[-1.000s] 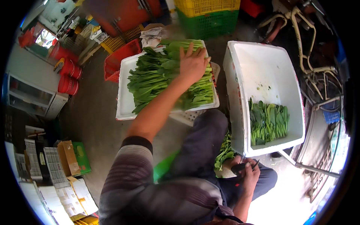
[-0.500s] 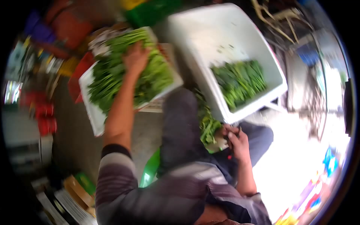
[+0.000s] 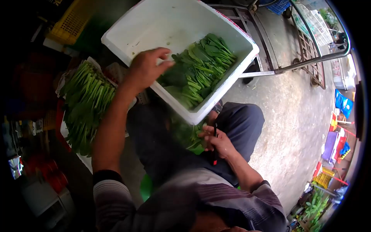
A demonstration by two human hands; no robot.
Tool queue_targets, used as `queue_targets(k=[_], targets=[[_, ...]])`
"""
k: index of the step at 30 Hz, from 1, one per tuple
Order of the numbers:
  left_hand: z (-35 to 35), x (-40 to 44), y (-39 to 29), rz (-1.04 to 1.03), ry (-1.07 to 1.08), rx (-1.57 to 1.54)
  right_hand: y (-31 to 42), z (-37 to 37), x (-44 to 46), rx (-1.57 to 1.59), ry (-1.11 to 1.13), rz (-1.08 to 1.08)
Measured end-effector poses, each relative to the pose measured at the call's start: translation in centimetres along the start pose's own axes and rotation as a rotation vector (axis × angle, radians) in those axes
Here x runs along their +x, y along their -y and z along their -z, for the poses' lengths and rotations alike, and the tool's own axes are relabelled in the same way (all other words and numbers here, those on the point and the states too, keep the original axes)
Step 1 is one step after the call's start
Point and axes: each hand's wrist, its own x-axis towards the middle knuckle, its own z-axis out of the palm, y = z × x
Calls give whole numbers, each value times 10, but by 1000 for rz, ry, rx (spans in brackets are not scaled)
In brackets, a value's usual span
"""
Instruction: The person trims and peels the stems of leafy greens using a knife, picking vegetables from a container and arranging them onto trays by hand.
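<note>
My left hand (image 3: 148, 71) is over the left wall of a white foam box (image 3: 154, 27), thumb and fingers apart, with nothing seen in it. Leafy greens with green stalks (image 3: 206, 63) lie in the box's near right part; blurred dark leaves are just below that hand. By my knees, my right hand (image 3: 220, 144) is closed around a slim black knife (image 3: 215, 149) with a red end; its blade is hard to make out. Below the box's near corner, loose leaves (image 3: 189, 135) lie between my legs. To the left, more greens (image 3: 87, 104) are heaped in a second white box.
A metal trolley frame (image 3: 266, 42) stands beyond the box on the right. Yellow crates (image 3: 71, 23) are at the upper left. Part of a green stool (image 3: 146, 187) shows under me. Concrete floor (image 3: 286, 127) stretches to the right, with colourful goods at its far edge.
My left hand has moved right, from the heap of greens to the foam box. More greens lie in the box now. The view has turned; my right hand still holds the knife.
</note>
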Motion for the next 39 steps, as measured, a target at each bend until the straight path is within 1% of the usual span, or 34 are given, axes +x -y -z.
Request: queue_targets(k=[2,3,6,8,9,10,12,15,18,21,24,27,30,31,34,37,38,39], targets=[[-45,34,10,-111,141,54,1,-2,-3,48,-50,-35],[-71,50,18,-142,155,93,0,0,-3,74,-76,-54],[-128,90,31,-226,283,197,-12,20,12,42,27,-132],[-151,107,21,-211,416,306,-12,16,14,13,-32,-148],[-160,113,20,-235,454,372,-16,20,16,46,18,-132],[-171,118,24,-216,484,427,-19,22,17,81,69,-116],[-189,123,33,-175,545,533,-16,20,17,90,59,-135],[-195,126,45,-267,614,601,-13,21,14,134,61,-149],[-163,118,25,-362,345,284,-13,20,15,160,74,-156],[-138,109,11,-383,328,219,-5,15,15,143,63,-190],[-117,102,4,-257,246,165,-7,17,17,111,67,-182],[-77,92,-15,-107,170,-320,-11,20,17,103,73,-156],[-57,72,-25,37,197,-1010,-9,19,17,92,96,-94],[-54,64,-28,128,204,-1182,-8,18,16,88,104,-73],[-53,37,-38,190,169,-1450,-4,15,11,134,86,-43],[-59,7,-46,216,208,-1585,5,18,6,159,89,32],[-62,-3,-49,233,227,-1640,15,17,0,157,60,65],[-71,-13,-46,265,193,-1548,23,20,-3,97,12,143]])
